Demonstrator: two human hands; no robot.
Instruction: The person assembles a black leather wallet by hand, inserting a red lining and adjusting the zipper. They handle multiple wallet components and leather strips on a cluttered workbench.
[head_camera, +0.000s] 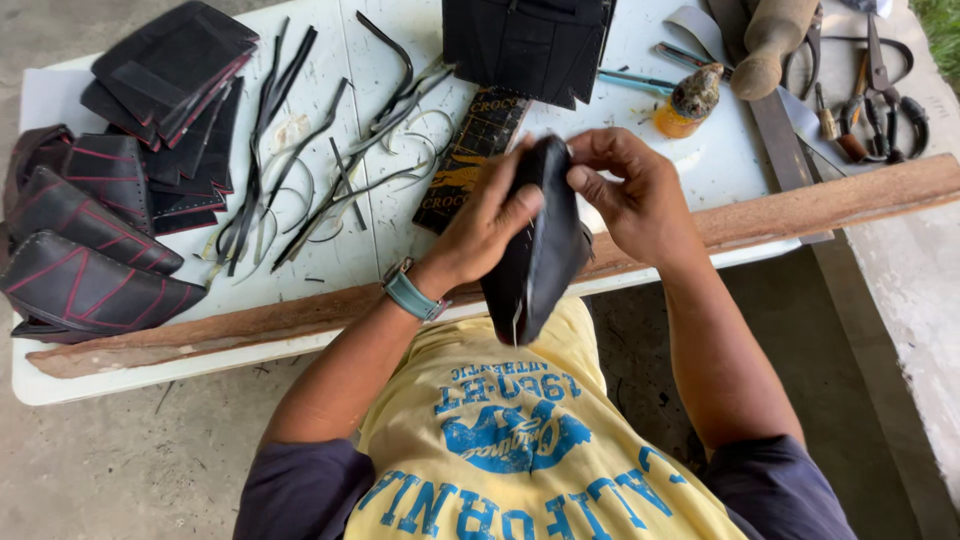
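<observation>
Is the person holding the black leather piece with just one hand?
No, both the left hand and the right hand grip the black leather piece, one on each side of its top end.

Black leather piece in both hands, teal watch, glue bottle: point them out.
black leather piece (545, 265), head view, middle of its dark face
teal watch (412, 293), head view, strap on the left wrist
glue bottle (690, 102), head view, its smeared body

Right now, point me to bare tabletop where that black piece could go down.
Bare patch right of the amber glue jar, up to the long wooden bar. Narrow strip between black strips and that bar. Crowded: stitched panels far left, tools at the right end. Both hands grip the black piece.
</observation>
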